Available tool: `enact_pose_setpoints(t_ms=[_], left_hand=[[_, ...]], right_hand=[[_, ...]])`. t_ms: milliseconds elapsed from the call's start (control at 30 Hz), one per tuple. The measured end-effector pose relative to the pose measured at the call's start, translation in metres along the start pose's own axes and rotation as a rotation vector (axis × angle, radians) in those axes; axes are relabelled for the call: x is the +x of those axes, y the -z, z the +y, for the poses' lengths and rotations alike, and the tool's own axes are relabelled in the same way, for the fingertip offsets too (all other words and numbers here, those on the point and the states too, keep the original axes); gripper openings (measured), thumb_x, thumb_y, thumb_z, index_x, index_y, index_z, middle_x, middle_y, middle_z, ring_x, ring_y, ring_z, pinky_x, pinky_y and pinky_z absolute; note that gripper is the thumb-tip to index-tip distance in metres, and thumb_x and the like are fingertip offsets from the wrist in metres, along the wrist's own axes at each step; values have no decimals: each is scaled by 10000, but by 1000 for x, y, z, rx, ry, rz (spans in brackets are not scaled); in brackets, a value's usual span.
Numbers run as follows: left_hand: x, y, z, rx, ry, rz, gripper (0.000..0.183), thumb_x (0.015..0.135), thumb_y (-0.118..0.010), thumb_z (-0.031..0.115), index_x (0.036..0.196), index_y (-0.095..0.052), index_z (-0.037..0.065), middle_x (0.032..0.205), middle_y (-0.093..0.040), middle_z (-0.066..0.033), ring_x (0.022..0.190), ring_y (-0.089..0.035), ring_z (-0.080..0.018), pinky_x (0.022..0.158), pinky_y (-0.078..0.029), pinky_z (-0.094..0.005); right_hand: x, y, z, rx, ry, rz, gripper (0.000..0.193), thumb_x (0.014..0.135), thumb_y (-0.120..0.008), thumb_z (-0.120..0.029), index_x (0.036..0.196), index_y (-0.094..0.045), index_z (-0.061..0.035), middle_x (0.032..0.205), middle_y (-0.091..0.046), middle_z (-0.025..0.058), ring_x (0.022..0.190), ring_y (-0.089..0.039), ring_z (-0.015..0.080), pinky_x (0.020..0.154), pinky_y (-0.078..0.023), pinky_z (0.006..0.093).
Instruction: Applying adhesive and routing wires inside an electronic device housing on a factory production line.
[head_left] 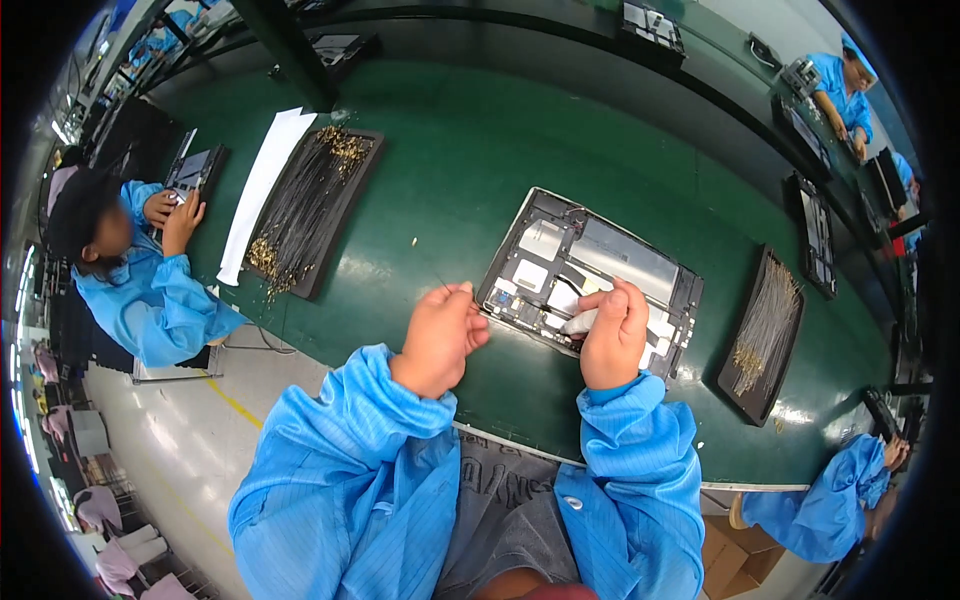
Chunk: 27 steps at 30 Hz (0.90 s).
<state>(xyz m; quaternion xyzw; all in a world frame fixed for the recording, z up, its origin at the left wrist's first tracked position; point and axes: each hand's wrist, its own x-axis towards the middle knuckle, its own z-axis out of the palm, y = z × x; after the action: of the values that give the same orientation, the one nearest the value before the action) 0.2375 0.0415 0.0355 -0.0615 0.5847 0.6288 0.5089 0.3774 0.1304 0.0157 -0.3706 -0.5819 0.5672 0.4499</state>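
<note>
Right of centre in the frame, an uncovered flat device (604, 258) lay on the green worktop (450, 170), its inner parts exposed. The right hand (614, 342) gripped a small whitish object (578, 323) against or just above the device's lower part; too hard a press, or a slip, could have scratched or bent something there. Beside the device's left corner, the left hand (437, 338) had its fingertips pinched together, though whether on something thin was too small to tell; a careless tug could have snagged it
</note>
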Motion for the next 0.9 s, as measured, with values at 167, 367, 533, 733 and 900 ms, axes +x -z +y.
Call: enact_pose_setpoints(t_ms=[167, 367, 533, 733, 900], left_hand=[[-19, 2, 17, 344, -114, -128, 247, 824, -456, 204, 995, -446, 25, 713, -465, -4, 566, -462, -70, 477, -383, -181], [-30, 6, 4, 758, 347, -502, 392, 829, -441, 240, 1126, -406, -14, 756, -467, -20, 615, -449, -68, 514, -401, -183], [-9, -1, 0, 670, 315, -492, 291, 830, -447, 240, 998, -479, 4, 721, -467, -10, 596, -457, -68, 493, -392, -185], [6, -6, 2, 589, 328, -520, 192, 825, -464, 241, 792, -496, 55, 667, -480, -1, 558, -479, -85, 475, -395, -193], [8, -3, -3, 563, 332, -541, 194, 821, -450, 247, 773, -478, 61, 671, -465, -12, 554, -471, -101, 469, -401, -207]], right_hand=[[6, 0, 1, 4, -37, 4, 306, 856, -384, -250, 1050, -379, -12, 747, -542, 76, 570, -489, 95, 474, -421, 218], [12, -1, -9, 26, -97, 25, 347, 856, -380, -287, 1063, -371, -9, 768, -538, 86, 593, -494, 99, 485, -426, 213], [16, 0, -2, 55, -119, 8, 328, 852, -394, -267, 1056, -399, -9, 782, -542, 91, 614, -500, 101, 521, -430, 230], [41, -7, -15, -637, -63, -436, 422, 777, -462, -320, 1075, -464, -20, 826, -582, 139, 725, -561, 251, 658, -430, 309], [52, -14, -26, -849, -237, -666, 299, 759, -460, -308, 870, -581, -59, 832, -572, 160, 795, -539, 302, 726, -414, 338]])
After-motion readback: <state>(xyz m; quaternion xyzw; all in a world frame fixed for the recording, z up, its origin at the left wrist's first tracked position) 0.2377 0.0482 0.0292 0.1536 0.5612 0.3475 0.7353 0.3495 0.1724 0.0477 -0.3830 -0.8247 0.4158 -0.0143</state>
